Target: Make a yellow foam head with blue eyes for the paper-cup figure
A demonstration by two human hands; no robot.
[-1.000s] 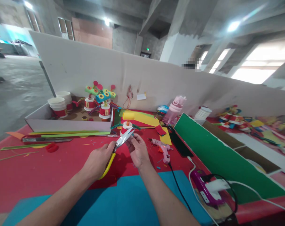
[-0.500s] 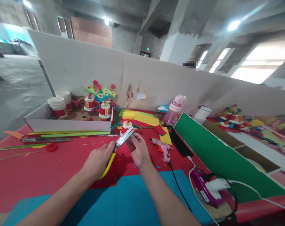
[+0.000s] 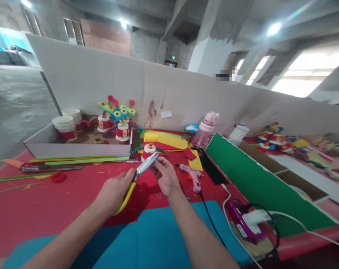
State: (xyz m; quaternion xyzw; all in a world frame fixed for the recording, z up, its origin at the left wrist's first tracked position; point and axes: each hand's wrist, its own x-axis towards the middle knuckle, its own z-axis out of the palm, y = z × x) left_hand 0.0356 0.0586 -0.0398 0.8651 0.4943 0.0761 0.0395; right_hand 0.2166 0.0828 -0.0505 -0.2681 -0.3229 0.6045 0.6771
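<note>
My left hand [image 3: 116, 190] is wrapped round the yellow handles of a pair of scissors [image 3: 146, 165], whose blades point up and to the right. The blades look nearly closed. At their tips, my right hand [image 3: 166, 176] pinches a small blue piece [image 3: 156, 159], perhaps paper, mostly hidden by the fingers. Just behind the blades stands a paper-cup figure [image 3: 149, 150] with a yellow tube head and green folded-paper arms. To the right of my right hand lies a pink glue gun [image 3: 192, 175] with a small red light.
A blue sheet [image 3: 161, 235] lies in front of me on the red table. At the left, a box [image 3: 77, 150] holds cups and finished figures, with paper strips [image 3: 88, 161] and a utility knife [image 3: 50, 168] before it. A green-sided box [image 3: 259, 183] and purple power strip [image 3: 243, 220] stand right.
The whole view has shifted slightly, with things sitting a little further left. Both hands keep nearly the same pose, scissors by the blue piece.
</note>
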